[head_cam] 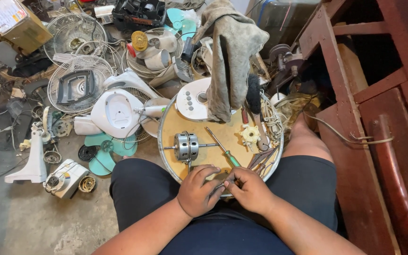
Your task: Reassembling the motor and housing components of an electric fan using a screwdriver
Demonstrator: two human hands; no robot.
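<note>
At tray rim point(166, 160): left hand point(198, 189), right hand point(249, 189) fingers pinch small part; cardboard box point(17, 21) top-left.

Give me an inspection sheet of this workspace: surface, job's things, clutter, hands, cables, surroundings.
Surface: round tan tray with a metal rim, resting by the person's lap.
Job's things: a small part pinched between both hands, too small to identify; fan motor with its shaft lying flat; green-handled screwdriver beside it.
Clutter: yellowish plastic hub, white fan control panel, grey cloth hanging over the tray.
Hands: left hand and right hand meet at the tray's near edge.
Cables: coiled white cord at the tray's right edge.
Surroundings: wire fan guards, teal fan blade, white fan stand, red-brown wooden frame.
</note>
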